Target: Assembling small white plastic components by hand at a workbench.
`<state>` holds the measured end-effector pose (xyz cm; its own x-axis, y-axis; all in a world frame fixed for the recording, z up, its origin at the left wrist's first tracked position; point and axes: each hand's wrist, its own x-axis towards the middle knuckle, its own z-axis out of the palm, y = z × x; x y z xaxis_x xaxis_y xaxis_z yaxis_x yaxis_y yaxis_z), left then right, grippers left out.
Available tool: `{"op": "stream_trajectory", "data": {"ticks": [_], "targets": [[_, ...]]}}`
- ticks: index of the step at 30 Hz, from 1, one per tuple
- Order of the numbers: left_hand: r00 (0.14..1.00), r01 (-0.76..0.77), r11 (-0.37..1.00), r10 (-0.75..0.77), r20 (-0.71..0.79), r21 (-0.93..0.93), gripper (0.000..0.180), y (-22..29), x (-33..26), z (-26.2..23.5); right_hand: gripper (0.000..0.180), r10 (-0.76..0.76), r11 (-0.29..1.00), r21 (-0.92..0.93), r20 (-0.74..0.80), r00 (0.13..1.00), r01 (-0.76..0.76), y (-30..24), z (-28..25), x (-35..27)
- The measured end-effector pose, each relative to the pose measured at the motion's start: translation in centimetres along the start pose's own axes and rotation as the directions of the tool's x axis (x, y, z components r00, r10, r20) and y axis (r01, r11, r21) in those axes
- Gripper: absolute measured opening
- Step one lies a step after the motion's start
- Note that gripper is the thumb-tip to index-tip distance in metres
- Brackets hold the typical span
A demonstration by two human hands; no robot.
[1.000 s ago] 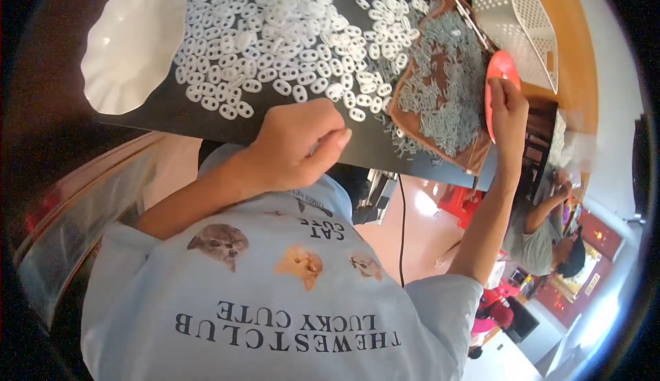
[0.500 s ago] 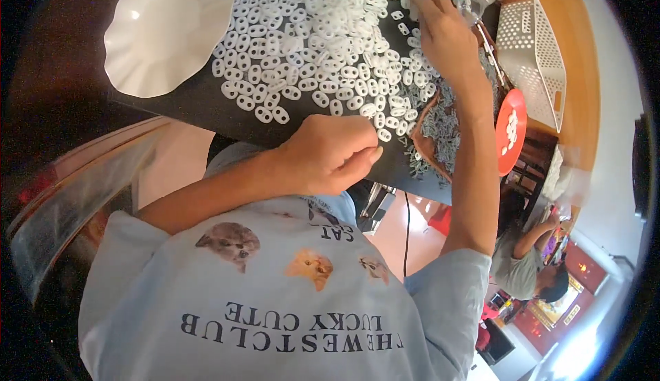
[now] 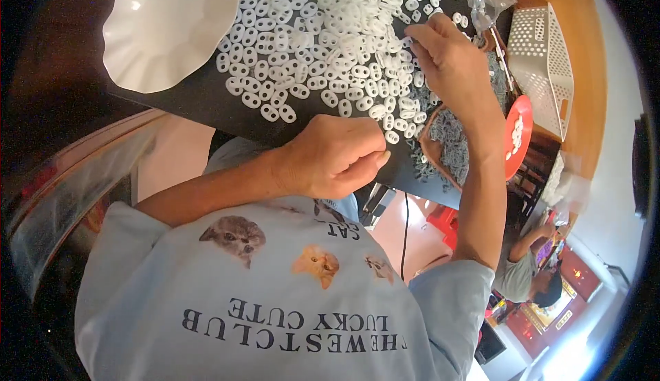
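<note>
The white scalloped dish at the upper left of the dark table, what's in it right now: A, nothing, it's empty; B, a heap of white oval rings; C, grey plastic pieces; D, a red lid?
A: the white scalloped dish shows only its bare glossy inside, while the white oval rings lie spread on the dark table beside it, none of them in the dish.

Heap of small rings on table, scalloped plate left, perforated basket right

Bright daylight, sharp centre, fisheye-bent dark rim
</note>
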<state>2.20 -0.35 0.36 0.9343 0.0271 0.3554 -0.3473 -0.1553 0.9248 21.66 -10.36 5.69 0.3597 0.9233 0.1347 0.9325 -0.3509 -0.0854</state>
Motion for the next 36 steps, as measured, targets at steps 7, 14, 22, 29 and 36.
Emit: {"op": "stream_trajectory", "data": {"ticks": [7, 14, 22, 29, 36], "targets": [[1.0, 0.016, 1.0, -0.016, 0.008, -0.023, 0.009, -0.2, -0.3, 0.0, 0.015, -0.116, 0.985, -0.12, 0.04, 0.992, 0.121, 0.5, 1.3, -0.3], [0.999, -0.03, 0.999, 0.029, -0.028, -0.04, 0.006, -0.2, -0.4, 0.1, 0.008, -0.006, 0.991, 0.134, -0.132, 0.991, 0.023, 0.3, 1.4, -0.9], [0.972, 0.183, 0.945, -0.215, -0.092, -0.27, 0.012, 1.4, 0.5, -0.7, 0.008, 0.334, 0.578, 0.719, 0.225, 0.915, -0.387, -4.9, -2.6, -5.3], [0.95, 0.309, 0.925, -0.312, 0.023, -0.221, 0.024, 2.0, 1.1, -0.3, 0.004, 0.176, 0.571, 0.811, 0.03, 0.984, -0.127, -7.4, -3.0, -7.5], [0.921, 0.388, 0.884, -0.375, 0.101, -0.259, 0.024, 1.8, 0.9, 0.4, 0.008, 0.192, 0.601, 0.791, -0.008, 0.981, -0.111, -7.3, -2.2, -9.5]]}}
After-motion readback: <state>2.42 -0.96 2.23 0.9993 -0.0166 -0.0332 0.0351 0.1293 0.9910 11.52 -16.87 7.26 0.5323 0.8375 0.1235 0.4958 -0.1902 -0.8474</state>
